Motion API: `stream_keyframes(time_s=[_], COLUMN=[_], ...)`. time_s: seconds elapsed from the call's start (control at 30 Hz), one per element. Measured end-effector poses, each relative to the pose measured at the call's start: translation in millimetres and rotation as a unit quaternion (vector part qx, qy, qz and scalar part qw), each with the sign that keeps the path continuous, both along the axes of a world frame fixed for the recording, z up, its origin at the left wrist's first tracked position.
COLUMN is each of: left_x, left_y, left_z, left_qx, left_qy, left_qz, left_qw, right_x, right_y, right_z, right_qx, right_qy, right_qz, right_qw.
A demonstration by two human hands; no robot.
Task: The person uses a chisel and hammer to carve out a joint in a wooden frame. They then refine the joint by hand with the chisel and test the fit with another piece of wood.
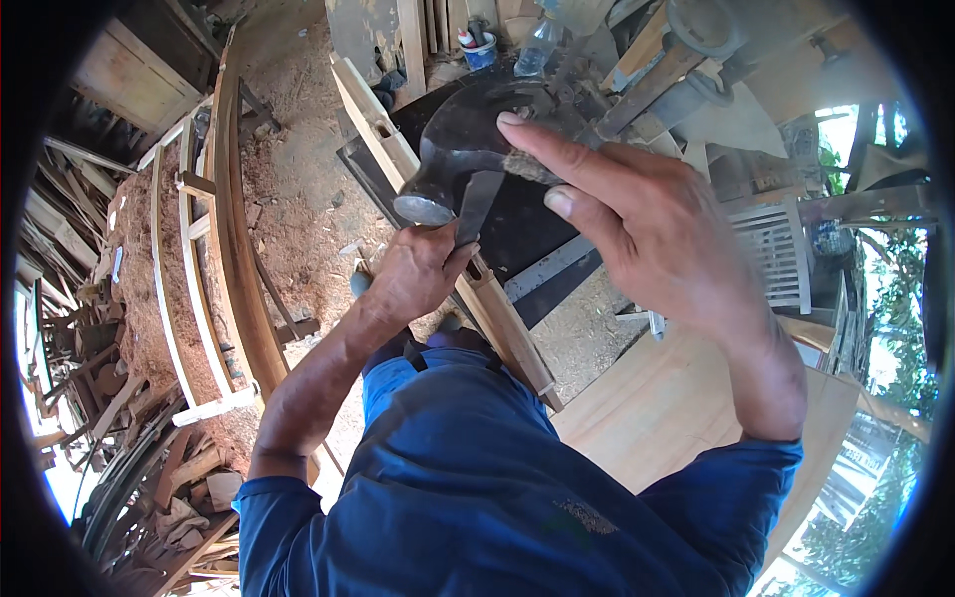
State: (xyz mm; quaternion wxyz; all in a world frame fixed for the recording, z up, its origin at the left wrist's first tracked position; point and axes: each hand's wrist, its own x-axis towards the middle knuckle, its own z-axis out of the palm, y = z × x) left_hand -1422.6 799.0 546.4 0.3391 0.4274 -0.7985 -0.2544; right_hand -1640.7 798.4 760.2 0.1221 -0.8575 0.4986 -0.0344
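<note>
My right hand (647, 219) grips a claw hammer (463, 134) by its handle close to the head, index finger stretched along it. The hammer head is dark metal with a round, paler face and hangs above my left hand (423, 264). Closed around a flat, dark metal chisel (480, 204), my left hand rests over a long pale wooden beam (507, 338). The chisel's upper end stands up beneath the hammer head; its lower end is hidden by my fingers. Slots are cut into the beam, one near my left hand and another farther up.
Under the beam lies a dark board (537, 224). A light plywood sheet (647, 398) is at the right, with a white slatted piece (771, 254) beyond. Long curved wooden frames (224, 249) and scrap wood line the left. A blue-and-white tub (478, 52) and clear bottle (537, 48) stand at the far side.
</note>
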Motion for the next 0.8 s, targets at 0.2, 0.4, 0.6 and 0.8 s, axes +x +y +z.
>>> stream_keyframes(time_s=[0.2, 0.4, 0.6, 0.8], left_x=[0, -2, -3, -4], left_y=[2, 3, 8, -4], left_z=[-6, -5, 5, 8], left_qx=[-0.031, 0.017, -0.008, 0.062], left_qy=[-0.032, -0.002, -0.019, 0.041], left_qz=[0.011, 0.008, -0.014, 0.027], left_qw=[0.999, 1.000, 1.000, 0.997], right_x=[-3, -5, -6, -19], right_y=[8, 7, 13, 16], right_z=[-7, -6, 0, 3], right_qx=[0.017, -0.067, -0.059, -0.070], right_qy=[-0.073, -0.168, -0.238, -0.264], right_qz=[0.001, 0.021, 0.020, -0.024], right_qw=[0.997, 0.983, 0.969, 0.962])
